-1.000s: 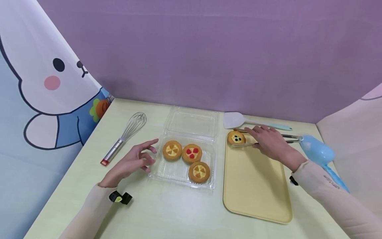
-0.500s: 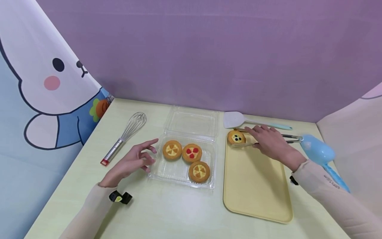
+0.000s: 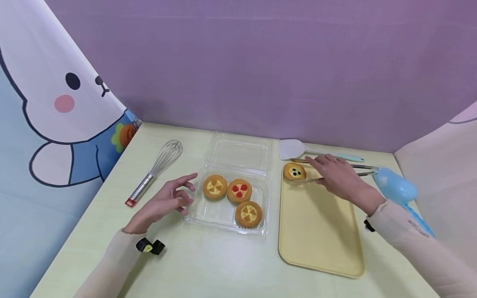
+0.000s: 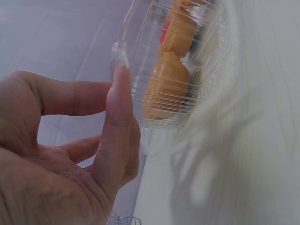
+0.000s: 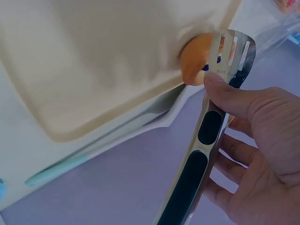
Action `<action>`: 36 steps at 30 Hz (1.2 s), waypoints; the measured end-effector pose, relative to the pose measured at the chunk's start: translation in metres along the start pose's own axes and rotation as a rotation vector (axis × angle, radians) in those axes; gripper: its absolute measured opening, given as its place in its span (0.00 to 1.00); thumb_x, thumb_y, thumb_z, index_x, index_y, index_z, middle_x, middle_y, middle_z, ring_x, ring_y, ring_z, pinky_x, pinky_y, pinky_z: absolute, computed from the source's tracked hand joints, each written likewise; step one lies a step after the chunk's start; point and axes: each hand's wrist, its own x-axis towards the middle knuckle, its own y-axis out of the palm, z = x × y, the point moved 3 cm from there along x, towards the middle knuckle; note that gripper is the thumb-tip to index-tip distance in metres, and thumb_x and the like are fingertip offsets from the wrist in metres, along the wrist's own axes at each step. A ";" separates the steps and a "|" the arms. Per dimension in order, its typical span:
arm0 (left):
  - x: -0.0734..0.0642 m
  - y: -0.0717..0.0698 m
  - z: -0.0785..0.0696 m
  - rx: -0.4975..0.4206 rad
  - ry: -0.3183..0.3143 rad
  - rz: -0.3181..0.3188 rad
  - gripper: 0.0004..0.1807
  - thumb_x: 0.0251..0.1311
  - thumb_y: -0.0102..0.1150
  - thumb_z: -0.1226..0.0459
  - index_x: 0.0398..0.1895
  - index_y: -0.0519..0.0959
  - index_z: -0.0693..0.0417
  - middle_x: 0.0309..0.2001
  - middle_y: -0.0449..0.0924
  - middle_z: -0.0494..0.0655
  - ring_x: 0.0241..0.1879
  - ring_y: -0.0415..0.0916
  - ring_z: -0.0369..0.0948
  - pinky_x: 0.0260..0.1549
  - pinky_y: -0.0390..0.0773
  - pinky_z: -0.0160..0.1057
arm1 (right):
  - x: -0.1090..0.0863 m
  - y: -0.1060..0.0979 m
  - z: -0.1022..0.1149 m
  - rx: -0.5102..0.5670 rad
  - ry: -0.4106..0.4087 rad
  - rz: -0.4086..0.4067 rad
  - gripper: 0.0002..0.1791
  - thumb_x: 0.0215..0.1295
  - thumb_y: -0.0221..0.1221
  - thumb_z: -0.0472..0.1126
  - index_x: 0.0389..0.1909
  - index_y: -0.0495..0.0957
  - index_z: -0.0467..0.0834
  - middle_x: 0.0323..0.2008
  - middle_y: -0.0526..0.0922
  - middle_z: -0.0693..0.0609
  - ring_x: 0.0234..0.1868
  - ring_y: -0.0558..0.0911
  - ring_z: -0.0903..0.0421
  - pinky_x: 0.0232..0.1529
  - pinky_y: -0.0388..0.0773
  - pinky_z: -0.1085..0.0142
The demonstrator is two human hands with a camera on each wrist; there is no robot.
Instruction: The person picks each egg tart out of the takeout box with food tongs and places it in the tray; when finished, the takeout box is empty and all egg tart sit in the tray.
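**Dark-dotted tart (image 3: pixel 294 170) lay between the tong ends, just left of the right hand (image 3: pixel 337 176)**

The right hand's fingers gripped the tongs (image 5: pixel 209 128), thumb on one arm and fingers along the other. The tongs' long axis ran roughly left to right, their working ends pointing left, one on the tart's far side and one on its near side. Whether they pinched it could not be told. The tart was at the far left corner of the yellow tray (image 3: pixel 320 227), and the right hand was much the nearer.

The left hand (image 3: pixel 165 198) was loosely spread, gripping nothing plain to see, its fingers at the left edge of the open clear container (image 3: pixel 208 213). That container stood left of the tray on the table (image 3: pixel 223 265), with three tarts (image 3: pixel 239 191) inside. A spatula (image 3: pixel 292 150) lay behind the tray, a whisk (image 3: pixel 151 175) beyond the left hand.

The right wrist view showed the slotted tong end overlapping the tart's topping and the dark grips that the head view hid. The left wrist view showed a fingertip against the container's rim, seemingly touching.
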 end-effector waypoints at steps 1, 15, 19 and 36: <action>0.000 0.000 0.000 -0.003 0.000 -0.001 0.48 0.57 0.49 0.81 0.84 0.51 0.59 0.59 0.64 0.68 0.40 0.81 0.45 0.27 0.89 0.39 | 0.000 -0.002 0.001 0.000 -0.007 -0.004 0.44 0.58 0.75 0.38 0.75 0.68 0.40 0.60 0.82 0.41 0.63 0.79 0.38 0.58 0.80 0.38; 0.002 -0.001 -0.002 0.005 0.003 -0.009 0.48 0.57 0.49 0.82 0.84 0.51 0.59 0.60 0.63 0.70 0.40 0.81 0.46 0.27 0.89 0.39 | 0.030 -0.031 0.048 0.005 -0.104 -0.062 0.44 0.62 0.73 0.45 0.77 0.67 0.42 0.59 0.83 0.44 0.60 0.81 0.43 0.53 0.83 0.45; 0.001 -0.001 -0.002 0.002 0.001 -0.013 0.48 0.56 0.49 0.82 0.84 0.51 0.59 0.60 0.63 0.70 0.41 0.81 0.46 0.27 0.89 0.39 | 0.041 -0.034 0.072 0.021 -0.143 -0.068 0.43 0.63 0.73 0.46 0.77 0.66 0.42 0.59 0.82 0.45 0.59 0.81 0.44 0.54 0.83 0.46; -0.001 0.001 0.002 -0.010 -0.004 -0.018 0.48 0.55 0.49 0.81 0.83 0.52 0.61 0.58 0.65 0.67 0.40 0.81 0.46 0.27 0.88 0.38 | 0.080 -0.021 0.158 0.016 -0.333 -0.051 0.41 0.67 0.68 0.55 0.77 0.67 0.47 0.51 0.81 0.50 0.44 0.78 0.54 0.32 0.77 0.64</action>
